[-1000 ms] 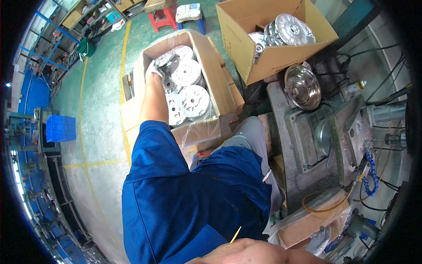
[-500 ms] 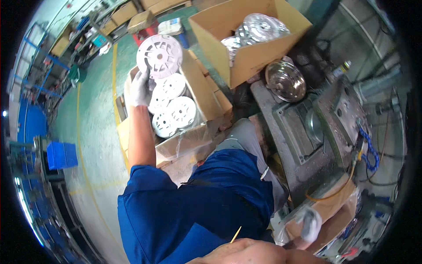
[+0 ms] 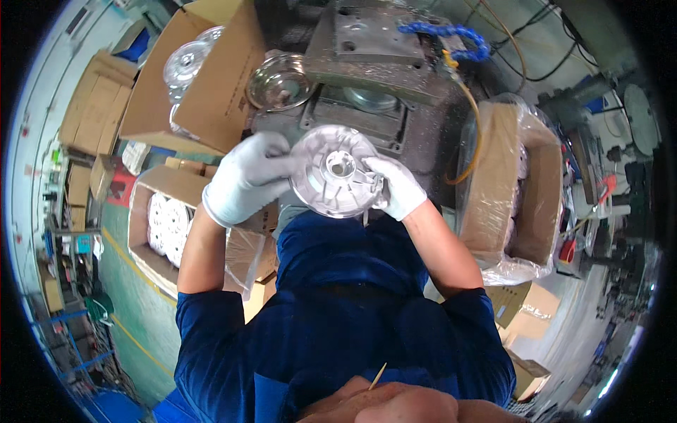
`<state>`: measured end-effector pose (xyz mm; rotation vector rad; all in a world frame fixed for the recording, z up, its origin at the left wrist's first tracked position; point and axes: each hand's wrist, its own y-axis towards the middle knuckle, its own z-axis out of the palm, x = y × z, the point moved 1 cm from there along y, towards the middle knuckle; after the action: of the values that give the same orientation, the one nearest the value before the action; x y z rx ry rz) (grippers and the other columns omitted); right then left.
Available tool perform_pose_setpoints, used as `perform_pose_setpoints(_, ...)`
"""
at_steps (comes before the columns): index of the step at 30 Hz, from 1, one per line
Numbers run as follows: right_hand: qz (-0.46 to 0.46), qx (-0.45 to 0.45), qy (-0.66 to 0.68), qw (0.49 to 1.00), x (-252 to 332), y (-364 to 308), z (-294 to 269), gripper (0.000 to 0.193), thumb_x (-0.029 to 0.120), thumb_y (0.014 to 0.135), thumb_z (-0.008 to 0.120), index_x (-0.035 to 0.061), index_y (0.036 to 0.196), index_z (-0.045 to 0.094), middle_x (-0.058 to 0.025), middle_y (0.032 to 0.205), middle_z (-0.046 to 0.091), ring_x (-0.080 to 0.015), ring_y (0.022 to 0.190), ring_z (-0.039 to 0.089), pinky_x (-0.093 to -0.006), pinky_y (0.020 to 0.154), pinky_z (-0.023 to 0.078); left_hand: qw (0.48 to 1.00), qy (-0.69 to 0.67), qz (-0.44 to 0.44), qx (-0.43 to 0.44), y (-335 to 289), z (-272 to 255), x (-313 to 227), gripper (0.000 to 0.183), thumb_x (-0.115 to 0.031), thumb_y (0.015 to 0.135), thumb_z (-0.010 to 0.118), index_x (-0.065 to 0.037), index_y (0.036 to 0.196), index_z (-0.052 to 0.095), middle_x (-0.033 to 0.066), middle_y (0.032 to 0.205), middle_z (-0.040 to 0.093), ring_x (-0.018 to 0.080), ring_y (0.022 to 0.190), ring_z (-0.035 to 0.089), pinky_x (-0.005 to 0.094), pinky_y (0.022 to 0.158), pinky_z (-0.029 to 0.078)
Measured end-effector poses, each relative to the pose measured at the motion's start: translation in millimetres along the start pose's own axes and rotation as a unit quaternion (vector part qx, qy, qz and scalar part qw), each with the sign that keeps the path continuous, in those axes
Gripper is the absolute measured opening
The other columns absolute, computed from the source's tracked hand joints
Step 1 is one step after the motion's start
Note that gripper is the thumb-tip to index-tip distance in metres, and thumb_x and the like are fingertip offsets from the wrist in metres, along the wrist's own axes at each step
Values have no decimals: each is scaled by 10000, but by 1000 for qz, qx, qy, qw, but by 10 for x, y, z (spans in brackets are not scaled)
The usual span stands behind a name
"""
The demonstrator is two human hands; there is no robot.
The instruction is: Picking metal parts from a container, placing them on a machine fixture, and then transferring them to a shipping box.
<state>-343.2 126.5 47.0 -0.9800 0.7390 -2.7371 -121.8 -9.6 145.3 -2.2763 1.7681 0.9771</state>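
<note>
In front of my waist is a round silvery cast metal disc [image 3: 331,192], its ribbed, hubbed face turned up. My right hand [image 3: 398,189], in a white glove, grips its right edge, thumb on top. At the opposite edge is my left hand [image 3: 247,176], also gloved and slightly blurred; its fingers are apart and their tips meet or nearly meet the rim. Just beyond the disc stands a metal fixture [image 3: 395,127] with a round part [image 3: 371,100] set in it, under a thick raised plate [image 3: 374,70]. A shiny metal bowl [image 3: 281,83] sits left of the fixture.
At the left, a cardboard box [image 3: 141,243] holds several pale discs. Behind it, a taller carton [image 3: 218,106] contains shiny discs. A plastic-lined box [image 3: 539,197] stands at the right with discs inside. A blue segmented hose [image 3: 451,35] and an orange hose [image 3: 476,134] hang near the fixture.
The disc has come from above the left box to in front of me, and its other face now shows. My right hand has moved up from the right-hand box and taken hold of it.
</note>
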Motion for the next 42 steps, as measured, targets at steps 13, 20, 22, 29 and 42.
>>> perform_pose_setpoints(13, -197, 28, -253, 947, 265, -158, -98, 385, 236, 969, 547, -18, 1252, 487, -56, 916, 625, -82, 636, 578, -199, 538, 465, 890, -349, -226, -186, 850, 801, 225, 562, -106, 792, 758, 70, 1259, 497, 148, 1126, 625, 179, 1013, 615, 288, 852, 517)
perform_pose_setpoints(20, -88, 1, -300, 950, -336, -361, -925, 391, 323, 997, 491, 4, 1219, 530, -97, 954, 672, -126, 698, 623, -252, 600, 506, 908, -256, -213, -255, 1580, 274, 829, 633, -267, 714, 831, 85, 1170, 569, 141, 1055, 669, 161, 940, 642, 278, 827, 522)
perform_pose_setpoints(22, -51, -36, -278, 959, -541, -436, -1110, 374, 308, 1000, 487, -11, 1190, 534, -135, 968, 667, -156, 710, 638, -264, 610, 521, 906, -246, -262, -221, 1832, 160, 823, 673, -307, 717, 822, 94, 1190, 562, 157, 1078, 665, 173, 956, 643, 284, 834, 519)
perform_pose_setpoints(29, -15, -122, -235, 964, -871, -603, -1477, 355, 305, 1001, 488, 9, 1177, 573, -111, 948, 679, -143, 704, 630, -263, 623, 522, 899, -302, -283, -143, 2384, 239, 980, 718, -280, 725, 823, 118, 1236, 512, 193, 1182, 615, 207, 1034, 617, 298, 895, 499)
perform_pose_setpoints(42, 3, -149, -226, 963, -846, -474, -1675, 320, 278, 969, 565, 5, 1134, 572, -99, 919, 683, -145, 706, 627, -266, 636, 512, 940, -81, -314, -106, 2696, 351, 1305, 783, -417, 715, 790, 122, 1222, 533, 222, 1185, 615, 242, 1046, 622, 324, 890, 494)
